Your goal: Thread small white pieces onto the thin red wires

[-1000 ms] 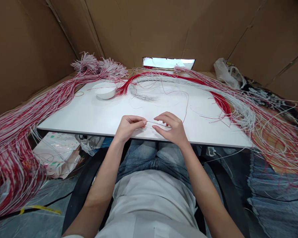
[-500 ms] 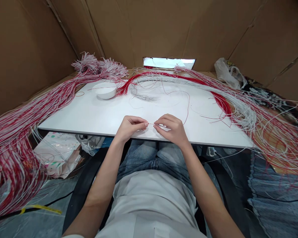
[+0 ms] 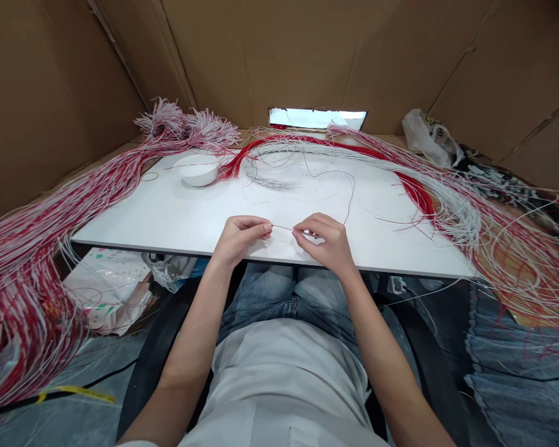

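Fingertips [image 3: 261, 231] of the left hand [image 3: 236, 241] press together on a thin red strand [image 3: 282, 227], while the right hand [image 3: 327, 241] pinches it between thumb and forefinger near the front edge of a white tabletop [image 3: 391, 239]. Bare strand bridges the gap between the two grips, taut-looking and dipping slightly toward the right. Its course inside each hand is hidden by the fingers, and the right hand's outer fingers are hard to make out. A red line [image 3: 353, 191] emerges beyond the right hand and curves toward the back of the tabletop; whether it is the same piece cannot be told. Farther back, a white bowl [image 3: 199, 171] sits just beside one end of a red bundle [image 3: 418, 196]. Red-and-white strands [image 3: 84, 186] spill past the tabletop's left side, cut off by the frame.
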The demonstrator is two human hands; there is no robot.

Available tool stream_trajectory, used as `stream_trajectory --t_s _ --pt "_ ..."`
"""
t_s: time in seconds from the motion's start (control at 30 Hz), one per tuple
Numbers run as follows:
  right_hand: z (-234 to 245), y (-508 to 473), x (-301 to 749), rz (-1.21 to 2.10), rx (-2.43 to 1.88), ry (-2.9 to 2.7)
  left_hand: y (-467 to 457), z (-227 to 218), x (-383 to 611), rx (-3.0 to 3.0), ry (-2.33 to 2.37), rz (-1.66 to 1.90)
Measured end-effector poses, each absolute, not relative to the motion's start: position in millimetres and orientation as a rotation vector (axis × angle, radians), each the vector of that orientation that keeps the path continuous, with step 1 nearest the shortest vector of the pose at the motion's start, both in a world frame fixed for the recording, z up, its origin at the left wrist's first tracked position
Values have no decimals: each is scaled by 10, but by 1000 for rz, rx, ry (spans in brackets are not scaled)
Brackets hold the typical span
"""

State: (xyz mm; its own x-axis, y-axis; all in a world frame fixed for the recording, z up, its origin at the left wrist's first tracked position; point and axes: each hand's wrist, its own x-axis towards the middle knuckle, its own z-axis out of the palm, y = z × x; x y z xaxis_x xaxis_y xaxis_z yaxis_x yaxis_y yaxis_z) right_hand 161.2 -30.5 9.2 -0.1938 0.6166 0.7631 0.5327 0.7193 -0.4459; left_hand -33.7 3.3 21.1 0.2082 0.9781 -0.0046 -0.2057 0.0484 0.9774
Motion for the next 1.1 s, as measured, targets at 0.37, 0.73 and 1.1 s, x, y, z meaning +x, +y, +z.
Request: stream_trajectory --t_s 0.37,0.73,1.1 --pt "103 -331 1612 110 -910 -1764 15 186 -354 1054 870 1164" --pt "91 -324 1608 115 -899 -1773 26 158 -373 1131 926 1147" --pt "100 -327 1609 115 -897 -1788 22 182 -346 1136 905 1156"
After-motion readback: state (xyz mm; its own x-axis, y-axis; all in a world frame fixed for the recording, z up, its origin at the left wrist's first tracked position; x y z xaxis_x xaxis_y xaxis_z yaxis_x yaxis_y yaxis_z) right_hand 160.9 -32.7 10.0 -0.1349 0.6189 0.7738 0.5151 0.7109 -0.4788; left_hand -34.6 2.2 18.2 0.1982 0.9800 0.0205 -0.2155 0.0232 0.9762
